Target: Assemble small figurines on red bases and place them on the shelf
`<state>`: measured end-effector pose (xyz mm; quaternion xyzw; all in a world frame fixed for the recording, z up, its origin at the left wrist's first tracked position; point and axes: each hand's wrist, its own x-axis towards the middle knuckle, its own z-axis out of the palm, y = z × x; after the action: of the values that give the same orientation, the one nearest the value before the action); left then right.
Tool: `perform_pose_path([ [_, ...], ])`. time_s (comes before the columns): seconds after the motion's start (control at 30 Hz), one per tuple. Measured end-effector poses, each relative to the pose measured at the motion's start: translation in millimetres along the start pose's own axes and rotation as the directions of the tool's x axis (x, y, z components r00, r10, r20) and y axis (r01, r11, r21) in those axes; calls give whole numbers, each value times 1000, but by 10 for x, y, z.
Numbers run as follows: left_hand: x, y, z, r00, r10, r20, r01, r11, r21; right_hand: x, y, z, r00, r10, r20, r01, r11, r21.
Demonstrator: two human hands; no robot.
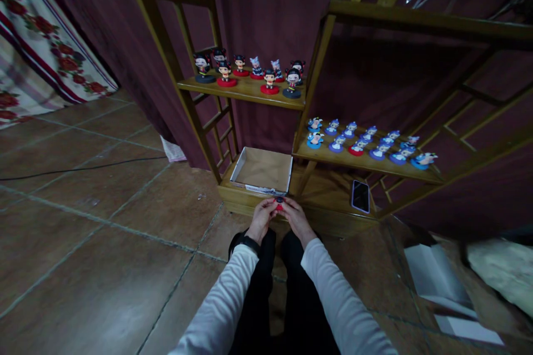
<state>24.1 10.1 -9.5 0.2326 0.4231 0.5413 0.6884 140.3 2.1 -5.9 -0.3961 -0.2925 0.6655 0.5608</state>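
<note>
Both my hands meet just in front of an open cardboard box point(263, 169) on the lowest wooden shelf. My left hand point(262, 216) and my right hand point(293, 216) pinch a small figurine with a red base point(279, 203) between their fingertips. On the upper left shelf point(245, 91) stand several dark-haired figurines on red and dark bases point(270, 82). The lower right shelf point(366, 161) carries several blue-and-white figurines point(358, 141) in rows.
A phone point(360, 195) lies on the bottom board to the right of the box. White sheets and a box lid point(437, 280) lie on the tiled floor at right. A black cable point(75, 169) crosses the floor at left. A floral cloth point(41, 50) hangs far left.
</note>
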Motion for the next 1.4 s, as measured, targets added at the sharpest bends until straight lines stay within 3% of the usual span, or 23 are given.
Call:
perform_pose_path([
  [0.17,57,-69,7,995,24,-96,-20,999,45,79,115,-22,995,83,-48,-81,996,39],
  [0.43,88,-102,-28,991,74,-109,-60,990,129,128,222,-17,994,87,-61,-84,995,52],
  [0.7,137,-157,-9,969,70,-236,-46,993,109,144,238,-3,988,121,-94,-116,991,64],
  [0.9,128,-157,-9,966,65,-251,-50,997,64,78,172,-6,992,126,-19,-126,991,41],
  [1.4,85,-149,8,975,125,-182,-120,992,40,112,159,-68,994,104,-21,-104,994,-36],
])
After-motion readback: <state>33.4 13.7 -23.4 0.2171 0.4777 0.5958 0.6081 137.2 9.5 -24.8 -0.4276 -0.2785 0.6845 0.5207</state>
